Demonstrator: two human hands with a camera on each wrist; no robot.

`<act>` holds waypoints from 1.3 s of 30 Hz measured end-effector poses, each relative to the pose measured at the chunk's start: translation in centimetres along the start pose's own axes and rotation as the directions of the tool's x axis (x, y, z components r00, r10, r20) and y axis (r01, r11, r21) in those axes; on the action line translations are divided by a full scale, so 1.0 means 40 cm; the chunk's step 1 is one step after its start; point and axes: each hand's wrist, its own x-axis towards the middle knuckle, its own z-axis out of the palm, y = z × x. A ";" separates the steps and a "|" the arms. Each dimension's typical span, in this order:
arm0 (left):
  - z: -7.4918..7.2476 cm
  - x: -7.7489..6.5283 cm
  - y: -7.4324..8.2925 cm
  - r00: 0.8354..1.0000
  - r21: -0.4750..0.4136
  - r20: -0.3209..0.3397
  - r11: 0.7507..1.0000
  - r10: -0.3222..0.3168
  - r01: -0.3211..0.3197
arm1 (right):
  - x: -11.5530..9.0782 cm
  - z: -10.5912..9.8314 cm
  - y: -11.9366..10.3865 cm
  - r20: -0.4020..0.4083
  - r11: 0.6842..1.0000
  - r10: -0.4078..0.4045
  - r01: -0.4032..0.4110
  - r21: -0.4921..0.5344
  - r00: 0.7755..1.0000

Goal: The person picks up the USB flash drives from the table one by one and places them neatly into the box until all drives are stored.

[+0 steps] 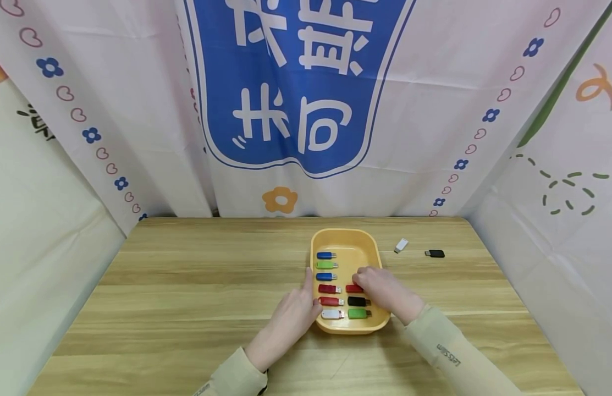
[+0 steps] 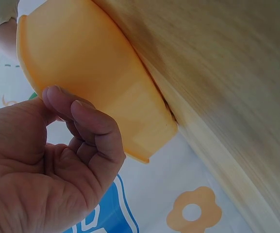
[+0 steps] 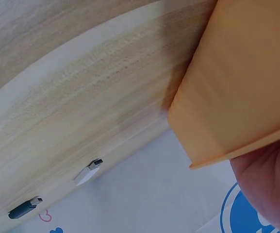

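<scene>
A yellow plastic tray (image 1: 352, 331) sits on the table with USB flash drives lying in two columns. The left column holds blue, light green, red and white drives, such as the white one (image 1: 332, 314). Lower in the right column are a black drive (image 1: 357, 301) and a green drive (image 1: 358, 313). My left hand (image 1: 297, 309) pinches the tray's left rim, thumb over the edge. Reaching over the right rim, my right hand (image 1: 383, 286) has its fingertips on a red USB flash drive (image 1: 354, 288), whose plug end they hide. In the right wrist view, the tray wall hides those fingertips.
To the right of the tray lie a white flash drive (image 1: 401, 245) and a black flash drive (image 1: 435, 253) on the wooden table (image 1: 197, 275). A printed curtain (image 1: 419, 110) hangs along the table's back edge, with pale cloth at both sides.
</scene>
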 end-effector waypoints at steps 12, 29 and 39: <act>-0.002 -0.002 0.003 1.000 -0.012 -0.008 1.000 -0.009 0.009 | 0.001 -0.001 -0.004 0.027 1.000 0.022 -0.021 -0.012 0.999; -0.005 0.003 0.010 0.988 -0.059 0.092 0.990 -0.120 0.126 | 0.005 0.000 0.001 -0.017 0.999 -0.003 0.004 0.050 1.000; 0.001 0.003 0.005 0.997 -0.022 0.044 0.997 -0.067 0.068 | 0.004 -0.003 0.003 -0.062 0.998 -0.042 0.044 0.039 0.997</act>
